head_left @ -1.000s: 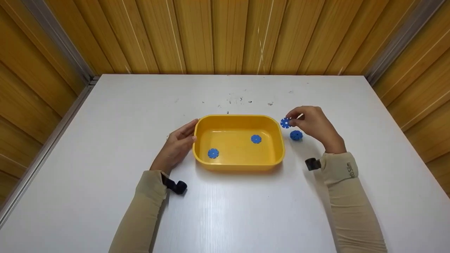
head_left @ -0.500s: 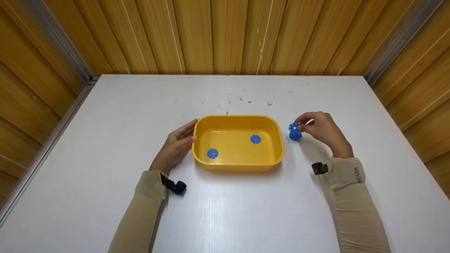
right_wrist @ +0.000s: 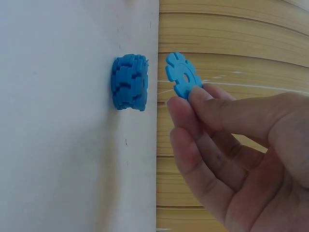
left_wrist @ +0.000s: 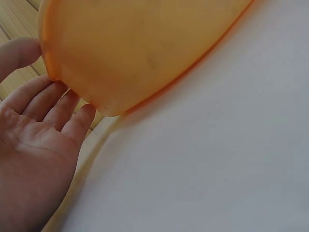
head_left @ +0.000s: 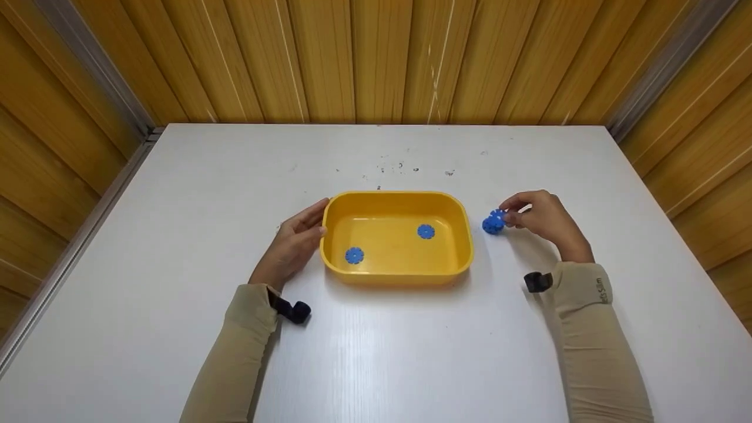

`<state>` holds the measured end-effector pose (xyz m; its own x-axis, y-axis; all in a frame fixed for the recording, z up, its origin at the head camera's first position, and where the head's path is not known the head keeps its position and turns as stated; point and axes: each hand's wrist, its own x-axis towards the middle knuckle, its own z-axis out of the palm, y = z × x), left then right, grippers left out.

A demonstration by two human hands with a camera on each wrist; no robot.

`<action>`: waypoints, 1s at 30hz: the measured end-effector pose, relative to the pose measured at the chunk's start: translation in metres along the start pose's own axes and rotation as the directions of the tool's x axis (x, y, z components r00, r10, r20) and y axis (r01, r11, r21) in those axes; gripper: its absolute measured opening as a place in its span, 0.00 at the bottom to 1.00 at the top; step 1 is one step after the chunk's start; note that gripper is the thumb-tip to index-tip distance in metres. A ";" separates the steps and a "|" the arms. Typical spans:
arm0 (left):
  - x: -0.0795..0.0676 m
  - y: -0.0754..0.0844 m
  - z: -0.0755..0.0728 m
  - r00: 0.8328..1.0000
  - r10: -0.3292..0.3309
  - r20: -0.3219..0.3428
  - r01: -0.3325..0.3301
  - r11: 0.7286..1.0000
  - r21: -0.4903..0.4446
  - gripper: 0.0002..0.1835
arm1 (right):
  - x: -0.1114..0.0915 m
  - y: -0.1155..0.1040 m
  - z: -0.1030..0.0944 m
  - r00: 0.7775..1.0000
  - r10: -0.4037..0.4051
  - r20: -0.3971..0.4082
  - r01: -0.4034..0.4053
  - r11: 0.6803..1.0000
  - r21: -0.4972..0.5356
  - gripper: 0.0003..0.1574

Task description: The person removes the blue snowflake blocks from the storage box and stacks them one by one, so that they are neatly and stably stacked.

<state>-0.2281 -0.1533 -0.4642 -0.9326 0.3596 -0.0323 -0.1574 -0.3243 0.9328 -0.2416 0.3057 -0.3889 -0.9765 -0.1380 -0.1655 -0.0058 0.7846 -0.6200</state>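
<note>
Between thumb and fingertips, my right hand (head_left: 543, 220) pinches a blue snowflake building disc (right_wrist: 184, 76), notched around its edge and with a hole in the middle. The disc is tilted close over a short stack of the same blue discs (right_wrist: 129, 83) on the table. In the head view it overlaps that stack. My left hand (head_left: 294, 241) rests against the left end of a yellow bin (head_left: 396, 279), thumb at the rim and fingers along the outer wall. Inside the bin, two more blue discs lie flat, one at front left (head_left: 355, 255) and another at right (head_left: 426, 231).
The white table (head_left: 399, 346) carries small dark marks (head_left: 400, 166) behind the bin. Wood-look panel walls (head_left: 376, 64) border its back and both sides. The stack stands just right of the bin.
My right hand has moved right and slightly toward me, bringing the pinched disc from beside the bin's back right corner to over the stack. My left hand stays at the bin.
</note>
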 end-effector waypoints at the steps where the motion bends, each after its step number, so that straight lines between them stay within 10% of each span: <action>1: 0.000 0.001 0.000 1.000 0.002 -0.001 -0.002 1.000 0.003 0.37 | 0.001 0.001 0.000 1.000 0.006 0.003 -0.006 1.000 0.003 0.17; 30: -0.001 0.000 0.000 1.000 0.019 0.023 -0.019 1.000 0.023 0.36 | 0.007 0.014 0.007 0.997 0.058 0.047 -0.058 0.998 -0.004 0.22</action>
<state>-0.2268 -0.1538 -0.4641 -0.9275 0.3738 -0.0066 -0.1319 -0.3107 0.9413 -0.2472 0.3111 -0.4044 -0.9640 -0.1204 -0.2370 0.0498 0.7940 -0.6059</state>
